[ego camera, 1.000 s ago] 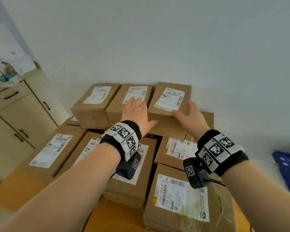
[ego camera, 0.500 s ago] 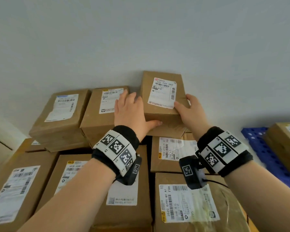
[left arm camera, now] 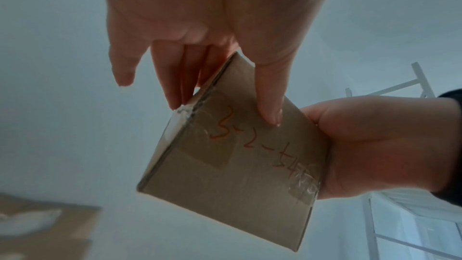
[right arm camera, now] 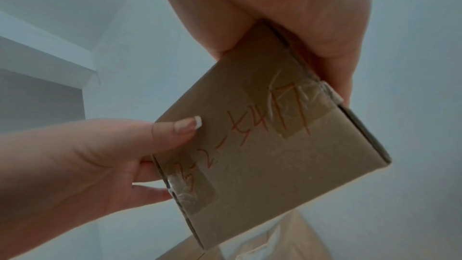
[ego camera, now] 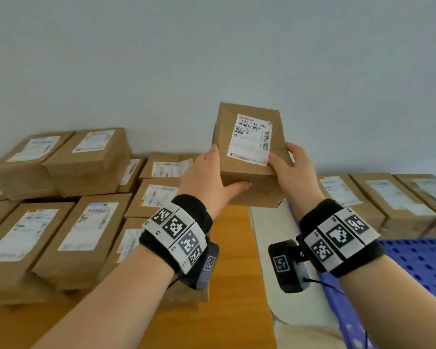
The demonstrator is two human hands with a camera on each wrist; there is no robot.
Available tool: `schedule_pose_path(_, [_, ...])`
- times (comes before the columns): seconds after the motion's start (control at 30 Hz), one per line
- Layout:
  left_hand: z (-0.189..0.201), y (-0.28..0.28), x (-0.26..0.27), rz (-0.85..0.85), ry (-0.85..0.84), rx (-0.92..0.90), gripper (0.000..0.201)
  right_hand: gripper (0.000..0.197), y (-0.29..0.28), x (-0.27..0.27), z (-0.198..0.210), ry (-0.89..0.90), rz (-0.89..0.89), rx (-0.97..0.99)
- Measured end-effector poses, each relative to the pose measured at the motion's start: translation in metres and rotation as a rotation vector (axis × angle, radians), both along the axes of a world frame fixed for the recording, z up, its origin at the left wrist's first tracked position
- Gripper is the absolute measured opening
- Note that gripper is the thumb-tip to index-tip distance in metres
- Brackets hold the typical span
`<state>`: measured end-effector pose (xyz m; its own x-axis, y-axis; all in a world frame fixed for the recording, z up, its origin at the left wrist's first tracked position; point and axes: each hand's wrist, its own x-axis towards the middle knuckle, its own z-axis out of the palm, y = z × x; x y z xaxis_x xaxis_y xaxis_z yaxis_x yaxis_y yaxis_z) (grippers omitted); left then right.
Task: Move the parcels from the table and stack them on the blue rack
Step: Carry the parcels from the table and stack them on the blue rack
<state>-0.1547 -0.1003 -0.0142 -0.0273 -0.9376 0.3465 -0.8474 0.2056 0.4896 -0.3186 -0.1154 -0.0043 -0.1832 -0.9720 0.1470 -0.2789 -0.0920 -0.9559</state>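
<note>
While raised above the table [ego camera: 233,250], one parcel [ego camera: 247,149] is grasped by both hands.
Left hand [ego camera: 207,180]: thumb under, fingers along one side. Right hand [ego camera: 293,172]: clasped on the opposite side.

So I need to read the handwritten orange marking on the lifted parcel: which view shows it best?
The right wrist view: the orange writing runs unobstructed across the parcel's underside. The left wrist view shows it too, partly covered by the left hand's thumb. The head view shows only the printed label.
</note>
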Motion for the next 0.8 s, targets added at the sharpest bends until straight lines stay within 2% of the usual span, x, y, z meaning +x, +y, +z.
schedule_pose_path(0.2, [0.004,0.048,-0.122,-0.133,0.11,0.085,0.096,0.05,0.053,-0.129,0.014,0.057,-0.05,0.002])
schedule_pose_path(0.33, [0.013,0.071,-0.181,-0.267,0.142,0.134,0.079,0.053,0.084,-0.189,0.013,0.001,-0.133,0.035])
schedule_pose_path(0.47, [0.005,0.088,-0.22,-0.359,0.132,0.157,0.058,0.047,0.115,-0.231,0.0,-0.028,-0.247,0.087])
schedule_pose_path(0.63, [-0.032,0.102,-0.25,-0.444,0.132,0.26,0.067,0.045,0.148,-0.265,-0.026,0.007,-0.369,0.23])
schedule_pose_path(0.8, [-0.048,0.122,-0.297,-0.503,0.092,0.353,0.049,0.037,0.169,-0.314,-0.057,-0.016,-0.446,0.34])
